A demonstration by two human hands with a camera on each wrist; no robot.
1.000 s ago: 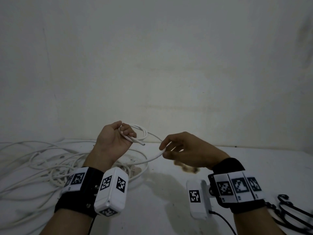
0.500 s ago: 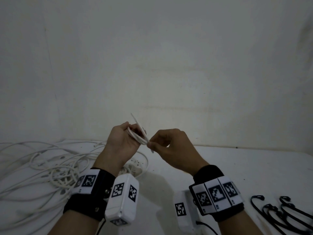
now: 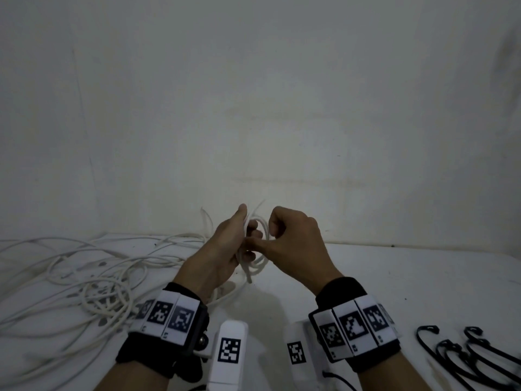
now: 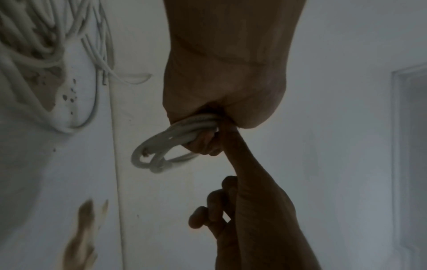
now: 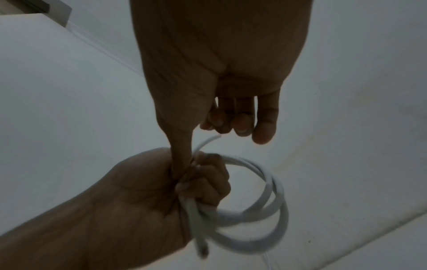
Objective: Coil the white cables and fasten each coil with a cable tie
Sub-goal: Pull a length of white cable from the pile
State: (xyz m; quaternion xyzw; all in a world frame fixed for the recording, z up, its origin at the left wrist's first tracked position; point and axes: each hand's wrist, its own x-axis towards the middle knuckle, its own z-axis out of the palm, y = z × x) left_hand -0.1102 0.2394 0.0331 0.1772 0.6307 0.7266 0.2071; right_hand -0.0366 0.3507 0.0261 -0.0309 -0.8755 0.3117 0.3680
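My left hand [image 3: 249, 241] is raised over the table and grips a small coil of white cable [image 3: 260, 266] in its fist. The loops stick out to the right of the fist, and a short free end hangs below it. My right hand [image 3: 266, 239] is close beside it, its thumb stretched out against the coil at the left fist. The right wrist view shows the right hand [image 5: 208, 124] with its fingers curled and holding nothing, above the coil [image 5: 275, 191]. In the left wrist view the coil [image 4: 161, 138] pokes out of the left hand [image 4: 208, 138], and the right hand's [image 4: 233, 173] thumb touches it.
A loose tangle of white cables [image 3: 93, 283] covers the left part of the white table [image 3: 394, 277]. Several black cable ties [image 3: 462, 354] lie at the near right. A plain wall stands right behind the table.
My right hand carried the cable across to the left hand and let it go. The cable is now gathered into a coil in the left fist, and both hands sit lower.
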